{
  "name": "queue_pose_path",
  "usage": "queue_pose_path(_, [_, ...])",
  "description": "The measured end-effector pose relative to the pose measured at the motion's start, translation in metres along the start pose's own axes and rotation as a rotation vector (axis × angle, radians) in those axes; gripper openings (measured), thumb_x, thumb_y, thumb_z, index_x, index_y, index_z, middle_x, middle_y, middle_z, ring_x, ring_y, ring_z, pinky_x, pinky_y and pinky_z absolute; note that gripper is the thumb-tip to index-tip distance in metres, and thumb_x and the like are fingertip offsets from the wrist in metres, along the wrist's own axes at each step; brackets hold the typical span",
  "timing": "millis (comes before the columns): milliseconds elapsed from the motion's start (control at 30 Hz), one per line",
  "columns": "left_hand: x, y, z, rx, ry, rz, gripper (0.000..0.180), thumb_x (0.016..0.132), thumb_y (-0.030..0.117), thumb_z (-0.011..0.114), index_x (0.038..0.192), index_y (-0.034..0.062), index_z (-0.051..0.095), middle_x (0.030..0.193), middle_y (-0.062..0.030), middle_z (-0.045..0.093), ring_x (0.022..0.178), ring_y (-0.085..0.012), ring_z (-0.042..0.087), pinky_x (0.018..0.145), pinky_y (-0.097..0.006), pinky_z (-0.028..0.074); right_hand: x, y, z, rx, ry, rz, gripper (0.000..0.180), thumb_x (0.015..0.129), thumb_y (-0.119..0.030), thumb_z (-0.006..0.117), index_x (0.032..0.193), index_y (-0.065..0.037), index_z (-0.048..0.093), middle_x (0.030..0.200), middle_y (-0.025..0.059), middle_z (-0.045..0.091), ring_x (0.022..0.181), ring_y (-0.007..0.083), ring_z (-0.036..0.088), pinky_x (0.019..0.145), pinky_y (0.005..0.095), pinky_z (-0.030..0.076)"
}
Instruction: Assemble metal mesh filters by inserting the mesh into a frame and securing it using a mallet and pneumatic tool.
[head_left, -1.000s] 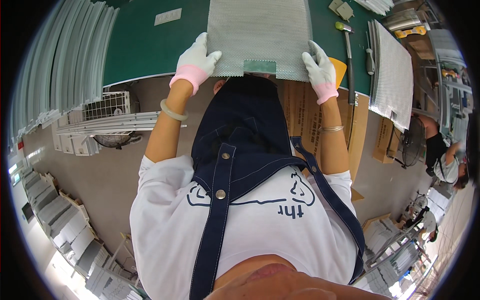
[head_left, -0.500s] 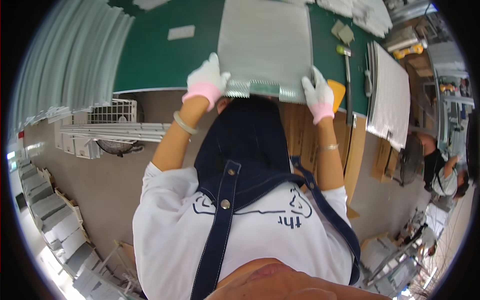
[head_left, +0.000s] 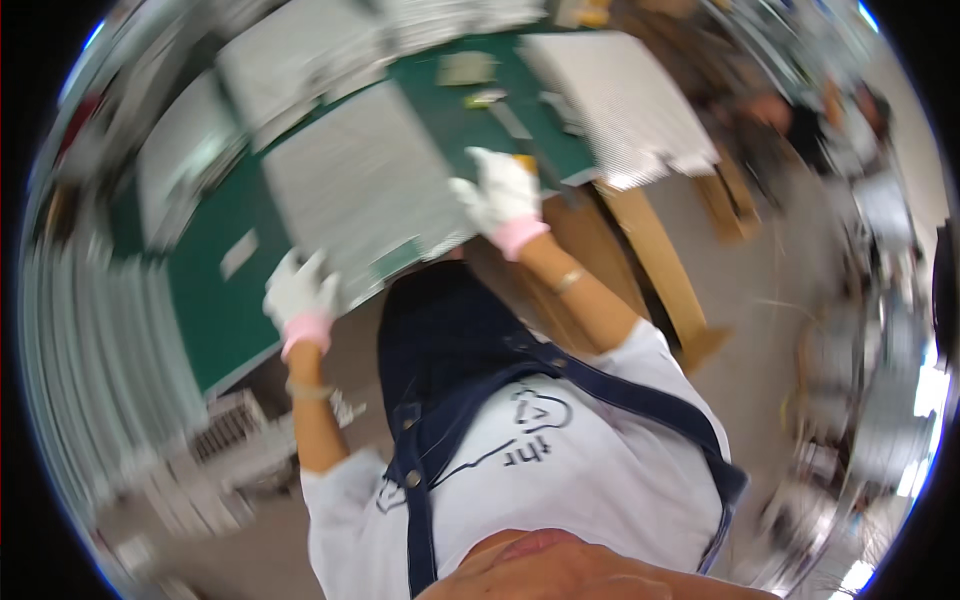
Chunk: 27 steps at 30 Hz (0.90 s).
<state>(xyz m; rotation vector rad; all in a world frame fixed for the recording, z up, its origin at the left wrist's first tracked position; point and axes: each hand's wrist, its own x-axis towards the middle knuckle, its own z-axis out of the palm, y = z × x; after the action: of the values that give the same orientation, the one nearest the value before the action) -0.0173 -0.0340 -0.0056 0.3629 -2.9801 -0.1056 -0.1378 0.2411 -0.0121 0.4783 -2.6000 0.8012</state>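
Observation:
A grey, finely textured metal sheet (head_left: 365,170) with a notch in its near edge lies on the green tabletop (head_left: 215,320). My left hand (head_left: 302,295), in a white glove with a pink cuff, is at the sheet's near left corner, fingers apart. At the right edge is my right hand (head_left: 500,195), gloved alike, with its fingers spread. Neither hand visibly grips the sheet, though motion blurs the picture. Just beyond my right hand lies a hammer (head_left: 510,120) with a yellow-green end, and an orange piece (head_left: 527,163) is partly hidden by the glove.
Stacked textured sheets (head_left: 620,95) overhang the table at right, with more sheets (head_left: 300,55) at the back. Long pale strips (head_left: 95,350) line the left. A white label-like piece (head_left: 239,254) and a pale pad (head_left: 466,68) lie on the table. Cardboard (head_left: 650,270) stands below.
The view has swung, so the table now appears tilted and the sheet farther left. Both hands remain beside the sheet's edges; the right hand's fingers are more spread.

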Motion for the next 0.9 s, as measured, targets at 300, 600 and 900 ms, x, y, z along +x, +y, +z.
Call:
queue_pose_path(300, [0.012,0.005,0.004,0.047,0.015,-0.030,0.025,0.082,0.027,0.059,0.101,0.0154,0.069,0.125,-0.0115,0.053,0.111,-0.0298,0.051,0.092,-0.039,0.042,0.021,0.183,-0.167,-0.674,0.144,0.637,0.050,0.077,-0.041,0.063,0.117,-0.012,0.056,0.113,0.0099,0.059,0.106,0.0297,0.053,0.090,0.0407,0.042])
queue_pose_path(600, [0.010,0.007,0.006,0.106,0.013,-0.094,0.029,0.082,0.032,0.058,0.100,0.0121,0.069,0.127,-0.0114,0.052,0.112,-0.0295,0.051,0.094,-0.040,0.041,0.033,0.255,-0.207,-0.745,-0.243,0.619,0.079,0.073,-0.060,0.059,0.131,-0.010,0.043,0.124,0.0103,0.055,0.122,0.0288,0.043,0.097,0.0401,0.036])
queue_pose_path(900, [0.014,0.022,0.001,0.111,0.014,-0.115,0.027,0.081,0.030,0.060,0.098,0.0114,0.069,0.128,-0.0132,0.051,0.113,-0.0304,0.050,0.094,-0.040,0.041,0.051,0.271,-0.205,-0.652,-0.237,0.705,0.060,0.073,-0.052,0.063,0.111,-0.005,0.058,0.111,0.0134,0.061,0.106,0.0279,0.057,0.088,0.0379,0.045])
